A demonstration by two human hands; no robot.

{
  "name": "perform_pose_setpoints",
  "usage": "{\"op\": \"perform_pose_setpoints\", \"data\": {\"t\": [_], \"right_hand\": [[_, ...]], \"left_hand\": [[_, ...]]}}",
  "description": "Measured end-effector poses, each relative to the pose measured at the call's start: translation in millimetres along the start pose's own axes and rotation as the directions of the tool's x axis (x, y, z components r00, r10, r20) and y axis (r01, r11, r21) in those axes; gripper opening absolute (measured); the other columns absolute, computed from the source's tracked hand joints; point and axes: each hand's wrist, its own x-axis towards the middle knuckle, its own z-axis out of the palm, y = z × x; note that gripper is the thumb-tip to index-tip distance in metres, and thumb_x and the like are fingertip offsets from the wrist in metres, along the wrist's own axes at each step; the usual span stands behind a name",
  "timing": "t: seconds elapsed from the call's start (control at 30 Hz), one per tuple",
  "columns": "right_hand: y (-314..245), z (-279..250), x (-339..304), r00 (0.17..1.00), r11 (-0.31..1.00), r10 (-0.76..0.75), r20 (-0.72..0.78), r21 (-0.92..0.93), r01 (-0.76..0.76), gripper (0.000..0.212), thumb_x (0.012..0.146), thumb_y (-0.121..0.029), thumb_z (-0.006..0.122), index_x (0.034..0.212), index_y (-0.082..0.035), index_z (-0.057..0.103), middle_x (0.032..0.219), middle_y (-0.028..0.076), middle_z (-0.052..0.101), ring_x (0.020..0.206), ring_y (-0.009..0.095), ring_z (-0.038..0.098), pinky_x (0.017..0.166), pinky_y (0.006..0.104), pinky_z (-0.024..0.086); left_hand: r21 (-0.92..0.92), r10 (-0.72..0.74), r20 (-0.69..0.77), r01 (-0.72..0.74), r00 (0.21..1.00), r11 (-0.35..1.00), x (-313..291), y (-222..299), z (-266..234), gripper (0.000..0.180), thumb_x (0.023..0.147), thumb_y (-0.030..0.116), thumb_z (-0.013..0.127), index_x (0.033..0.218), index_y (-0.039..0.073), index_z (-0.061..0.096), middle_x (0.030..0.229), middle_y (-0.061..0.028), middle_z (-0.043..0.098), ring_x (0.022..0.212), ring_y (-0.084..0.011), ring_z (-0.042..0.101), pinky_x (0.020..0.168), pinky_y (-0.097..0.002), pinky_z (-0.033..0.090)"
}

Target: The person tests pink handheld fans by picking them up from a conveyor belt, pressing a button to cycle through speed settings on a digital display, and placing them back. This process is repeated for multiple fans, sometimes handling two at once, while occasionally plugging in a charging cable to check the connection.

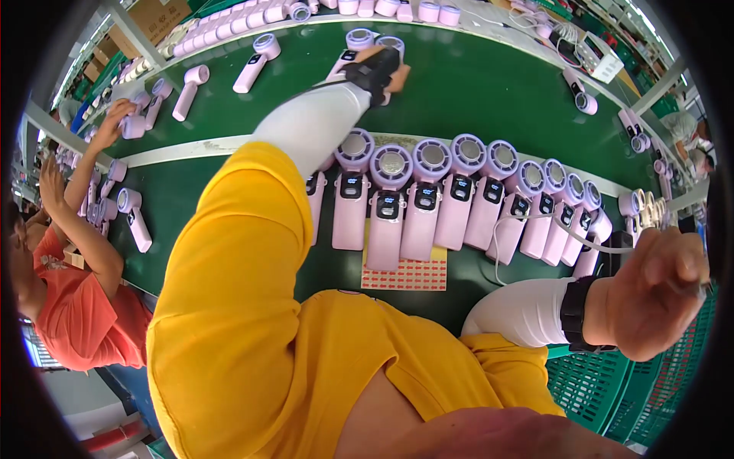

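Out over the green belt, my left hand is closed round a lilac handheld fan, whose round head shows just beyond my fingers. Most of its handle is hidden by the hand and wrist strap. Another lilac fan lies right beside it. At the right, my right hand is raised with fingers curled in; whatever they hold, if anything, is too small to name. A white cable runs from near this hand across a row of lilac fans with small dark displays, lying side by side before me.
A yellow sheet of red stickers lies partly under the row. More fans rest on the belt. A co-worker in an orange shirt reaches in at left. Green crates stand lower right. A white box sits at the far right.
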Motion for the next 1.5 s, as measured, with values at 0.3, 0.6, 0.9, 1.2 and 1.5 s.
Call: {"op": "perform_pose_setpoints", "data": {"t": [0.3, 0.6, 0.9, 1.2, 1.5], "right_hand": [[-11, 14, -6, 0.974, 0.995, 0.096, -0.203, 0.050, -0.088, 0.021, 0.081, -0.019, 0.038, 0.083, 0.001, 0.044, 0.068, 0.008, 0.034, 0.056, 0.011, 0.027, 0.050, 0.0248, 0.022], [14, 44, 2, 0.972, 0.859, 0.204, -0.117, 0.498, -0.120, 0.017, 0.086, -0.013, 0.042, 0.076, -0.001, 0.050, 0.064, 0.003, 0.037, 0.054, 0.009, 0.029, 0.051, 0.0224, 0.022], [38, 175, -6, 0.820, 0.747, 0.572, 0.039, -0.439, -0.500, 0.030, 0.087, -0.030, 0.050, 0.085, -0.001, 0.057, 0.068, 0.000, 0.053, 0.064, 0.004, 0.043, 0.053, 0.0182, 0.035], [18, 202, -79, 0.187, -0.008, 0.867, 0.462, 0.388, -0.922, 0.036, 0.086, -0.034, 0.045, 0.094, 0.000, 0.056, 0.075, 0.008, 0.060, 0.058, 0.014, 0.056, 0.050, 0.0221, 0.043], [17, 216, -112, -0.322, -0.383, 0.613, 0.721, -0.085, -0.920, 0.035, 0.084, -0.033, 0.048, 0.081, 0.000, 0.058, 0.065, 0.008, 0.059, 0.049, 0.014, 0.054, 0.044, 0.0238, 0.041]], "left_hand": [[-0.197, -0.494, 0.351, 0.579, 0.795, 0.791, -5, -20, 30, 0.052, 0.072, 0.052, 0.043, 0.095, 0.008, 0.060, 0.095, -0.0206, 0.058, 0.090, -0.0301, 0.055, 0.076, -0.0340, 0.042], [-0.840, -0.372, 0.476, 0.537, 0.797, 0.077, -50, -23, -65, 0.047, 0.069, 0.054, 0.053, 0.090, 0.012, 0.059, 0.094, -0.0156, 0.060, 0.087, -0.0276, 0.058, 0.075, -0.0331, 0.044], [-0.750, -0.627, -0.381, 0.169, 0.680, 0.639, -188, 47, -214, 0.028, 0.066, 0.019, 0.065, 0.090, 0.005, 0.057, 0.076, -0.0149, 0.052, 0.072, -0.0304, 0.046, 0.062, -0.0360, 0.040], [-0.976, -0.578, 0.059, 0.167, 0.814, 0.137, -316, 93, -225, 0.035, 0.072, 0.000, 0.053, 0.106, 0.004, 0.052, 0.091, -0.0154, 0.050, 0.082, -0.0268, 0.049, 0.069, -0.0289, 0.041], [-0.689, -0.739, 0.315, 0.679, 0.596, 0.254, -386, 113, -215, 0.042, 0.078, 0.004, 0.051, 0.117, -0.006, 0.037, 0.085, -0.0262, 0.050, 0.074, -0.0390, 0.052, 0.064, -0.0385, 0.043]]}}
